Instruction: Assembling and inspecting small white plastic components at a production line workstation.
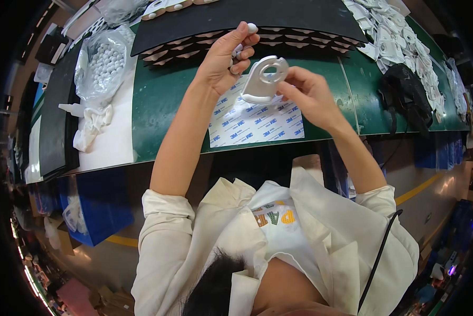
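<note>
My left hand (225, 59) is raised over the green table, its fingers curled round several small white round pieces. One white round piece (252, 28) is pinched at the fingertips, and others show between the lower fingers. To its right, my right hand (311, 96) grips a white plastic part (258, 84) by its edge. That part is flat and tilted, with a ring-shaped opening at one end and a thick rounded lip at the other. Below both hands lies a white sheet with blue print (241, 132), near the table's front edge.
Black trays (205, 23) are stacked at the back, holding white parts. At left sit a clear bag of white balls (105, 66), a white cloth (93, 128) and a white nozzle-tipped bottle (73, 109). White plastic parts (389, 39) pile up at right behind a black mesh bag (405, 95).
</note>
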`<state>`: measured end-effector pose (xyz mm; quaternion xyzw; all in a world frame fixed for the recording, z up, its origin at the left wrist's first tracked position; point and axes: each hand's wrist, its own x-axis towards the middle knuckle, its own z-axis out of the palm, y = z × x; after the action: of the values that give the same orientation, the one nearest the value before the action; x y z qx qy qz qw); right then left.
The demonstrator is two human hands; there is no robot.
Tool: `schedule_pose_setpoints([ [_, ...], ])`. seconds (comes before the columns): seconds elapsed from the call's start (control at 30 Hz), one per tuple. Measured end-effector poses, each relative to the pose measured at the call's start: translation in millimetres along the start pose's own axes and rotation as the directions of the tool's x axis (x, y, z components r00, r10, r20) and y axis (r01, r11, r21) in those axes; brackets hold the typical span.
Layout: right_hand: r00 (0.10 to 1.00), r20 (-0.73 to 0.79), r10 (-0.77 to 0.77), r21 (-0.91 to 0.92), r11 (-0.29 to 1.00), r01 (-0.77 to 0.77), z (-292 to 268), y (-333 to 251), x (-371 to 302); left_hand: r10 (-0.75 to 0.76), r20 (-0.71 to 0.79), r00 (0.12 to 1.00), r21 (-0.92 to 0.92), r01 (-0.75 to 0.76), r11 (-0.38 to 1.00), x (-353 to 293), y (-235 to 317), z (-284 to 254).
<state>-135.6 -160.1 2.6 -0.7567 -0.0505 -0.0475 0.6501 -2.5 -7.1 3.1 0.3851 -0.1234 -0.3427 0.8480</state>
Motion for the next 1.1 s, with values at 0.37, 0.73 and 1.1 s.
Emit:
schedule_pose_setpoints([
  [0.37,0.999,-0.042,-0.014,-0.195,0.981,0.006,17.4,17.7,4.2,0.068,0.027,0.997,0.058,-0.069,0.996,1.5,-0.3,-2.1],
  [0.73,0.982,-0.045,-0.182,-0.414,0.898,0.148,20.5,16.1,1.7,0.033,0.022,0.999,0.031,-0.034,0.999,-1.4,2.2,2.4],
  [1.1,0.967,-0.246,-0.071,0.298,0.944,0.145,1.3,19.9,11.1,0.023,0.058,0.998,0.08,-0.028,0.996,-1.0,-1.4,3.9],
])
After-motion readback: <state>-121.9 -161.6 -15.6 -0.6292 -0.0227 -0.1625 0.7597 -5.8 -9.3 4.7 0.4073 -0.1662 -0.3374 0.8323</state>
